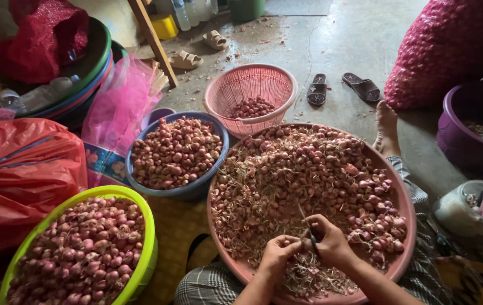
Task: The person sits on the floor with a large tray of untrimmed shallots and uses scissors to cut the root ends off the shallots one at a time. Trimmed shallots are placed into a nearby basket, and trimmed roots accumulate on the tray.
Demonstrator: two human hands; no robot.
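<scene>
**Hands trimming a shallot over the big tray**

Head view. Both hands meet over the near edge of the pink tray, which rests across the lap and is heaped with shallots and loose dry roots. The left hand has its fingers curled in and pressed together, pinching a small shallot at the fingertips; the bulb is mostly hidden, so its exact seat in the fingers is hard to tell. The right hand is closed in a fist around a knife; the thin blade sticks up and away from the knuckles, its base just beside the left fingertips. The hands touch or nearly touch at the shallot.

Around the tray: a blue bowl full of shallots sits just left of it, touching its rim. A pink basket with a small pile of bulbs stands behind, between bowl and tray. A green tub, also full, lies near left. A red bag slumps at far left. A purple tub stands at right, a mesh sack behind it. A bare foot rests beside the tray's far rim. Sandals lie on the concrete floor.
</scene>
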